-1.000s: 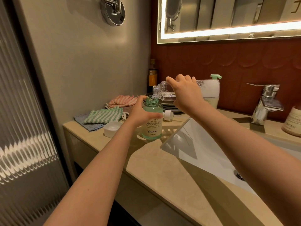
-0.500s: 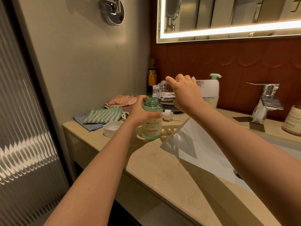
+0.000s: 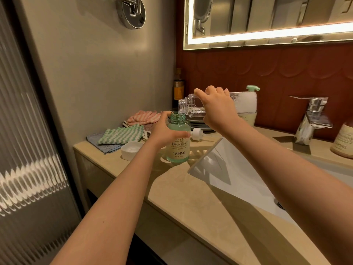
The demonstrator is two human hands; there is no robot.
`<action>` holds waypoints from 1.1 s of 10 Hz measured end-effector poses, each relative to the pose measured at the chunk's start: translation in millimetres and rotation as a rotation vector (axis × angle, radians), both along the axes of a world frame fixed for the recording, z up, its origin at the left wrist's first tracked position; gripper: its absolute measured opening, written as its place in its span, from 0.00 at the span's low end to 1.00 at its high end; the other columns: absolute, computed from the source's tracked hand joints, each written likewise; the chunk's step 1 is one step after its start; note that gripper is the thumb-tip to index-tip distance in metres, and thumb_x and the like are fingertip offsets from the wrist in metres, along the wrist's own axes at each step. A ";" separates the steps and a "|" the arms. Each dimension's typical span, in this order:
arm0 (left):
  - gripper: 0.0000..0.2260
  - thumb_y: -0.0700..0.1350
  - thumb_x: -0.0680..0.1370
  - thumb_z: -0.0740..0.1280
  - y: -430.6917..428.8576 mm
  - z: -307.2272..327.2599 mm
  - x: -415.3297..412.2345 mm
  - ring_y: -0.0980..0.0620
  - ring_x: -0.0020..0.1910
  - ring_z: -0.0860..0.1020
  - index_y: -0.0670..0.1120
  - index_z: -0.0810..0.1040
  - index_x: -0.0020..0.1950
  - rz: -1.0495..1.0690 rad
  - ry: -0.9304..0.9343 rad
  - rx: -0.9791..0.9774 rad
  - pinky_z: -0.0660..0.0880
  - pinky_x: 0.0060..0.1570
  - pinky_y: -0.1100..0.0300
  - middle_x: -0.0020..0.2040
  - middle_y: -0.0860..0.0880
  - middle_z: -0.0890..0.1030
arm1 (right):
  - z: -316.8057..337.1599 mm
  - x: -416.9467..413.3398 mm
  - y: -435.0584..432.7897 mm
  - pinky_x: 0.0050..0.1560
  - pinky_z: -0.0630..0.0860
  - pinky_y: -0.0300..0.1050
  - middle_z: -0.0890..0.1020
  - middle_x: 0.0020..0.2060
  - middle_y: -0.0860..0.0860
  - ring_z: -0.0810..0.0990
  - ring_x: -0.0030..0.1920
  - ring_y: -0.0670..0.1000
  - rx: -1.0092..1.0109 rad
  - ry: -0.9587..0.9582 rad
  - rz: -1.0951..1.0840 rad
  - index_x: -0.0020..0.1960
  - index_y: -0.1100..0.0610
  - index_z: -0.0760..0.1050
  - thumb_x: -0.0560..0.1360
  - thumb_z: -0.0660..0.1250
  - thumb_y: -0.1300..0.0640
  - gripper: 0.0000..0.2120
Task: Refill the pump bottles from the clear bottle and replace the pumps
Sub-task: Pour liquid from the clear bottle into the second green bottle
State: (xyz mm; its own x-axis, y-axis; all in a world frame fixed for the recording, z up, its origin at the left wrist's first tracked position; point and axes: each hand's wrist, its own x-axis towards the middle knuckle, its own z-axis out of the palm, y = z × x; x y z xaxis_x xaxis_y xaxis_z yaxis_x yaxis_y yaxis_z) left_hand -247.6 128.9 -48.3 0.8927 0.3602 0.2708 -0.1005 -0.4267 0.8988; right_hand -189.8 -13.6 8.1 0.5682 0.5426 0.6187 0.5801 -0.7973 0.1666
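A green pump bottle (image 3: 178,148) labelled YAPING stands on the counter with its neck uncovered. My left hand (image 3: 165,133) grips its upper part. My right hand (image 3: 215,109) holds the clear bottle (image 3: 189,107) tipped on its side, its mouth just above the green bottle's neck, with bubbles inside. A white pump head (image 3: 197,134) lies on the counter behind the green bottle. A second pump bottle (image 3: 248,111) with a green pump top stands behind my right hand. A brown-labelled bottle (image 3: 342,143) sits at the far right edge.
A white cap or small dish (image 3: 131,150) lies left of the green bottle. Folded cloths (image 3: 122,135) and stacked plates (image 3: 198,124) sit at the back left. The white sink basin (image 3: 238,180) lies to the right, with a chrome faucet (image 3: 310,121) behind it.
The clear bottle's mouth has dropped slightly lower and closer to the green bottle's neck. Both hands keep their hold.
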 end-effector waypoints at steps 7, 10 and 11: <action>0.31 0.45 0.67 0.77 0.0 -0.1 0.9 0.53 0.54 0.70 0.50 0.64 0.65 -0.007 0.002 0.005 0.68 0.49 0.56 0.64 0.48 0.72 | 0.8 -0.6 0.3 0.71 0.58 0.62 0.70 0.62 0.59 0.68 0.63 0.61 -0.001 0.003 0.002 0.71 0.55 0.60 0.72 0.63 0.69 0.30; 0.29 0.45 0.66 0.77 -0.2 0.5 -0.5 0.53 0.53 0.70 0.51 0.65 0.61 -0.001 -0.002 -0.003 0.68 0.49 0.56 0.56 0.53 0.72 | 1.2 -1.8 0.4 0.70 0.58 0.62 0.70 0.62 0.59 0.68 0.63 0.61 -0.008 0.001 -0.004 0.72 0.55 0.60 0.72 0.63 0.69 0.31; 0.29 0.45 0.66 0.77 0.0 0.0 -0.4 0.52 0.53 0.71 0.51 0.65 0.61 -0.004 0.000 -0.010 0.68 0.49 0.56 0.55 0.53 0.72 | 1.6 -2.5 0.2 0.70 0.57 0.62 0.70 0.62 0.59 0.68 0.63 0.61 -0.009 0.001 -0.005 0.72 0.55 0.60 0.72 0.63 0.70 0.31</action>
State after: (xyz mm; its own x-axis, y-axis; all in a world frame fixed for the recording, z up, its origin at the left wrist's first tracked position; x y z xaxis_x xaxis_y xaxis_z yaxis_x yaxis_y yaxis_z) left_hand -247.9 128.9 -48.3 0.8941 0.3597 0.2669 -0.1018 -0.4172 0.9031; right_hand -192.3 -13.4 9.7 0.5718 0.5455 0.6127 0.5763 -0.7987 0.1733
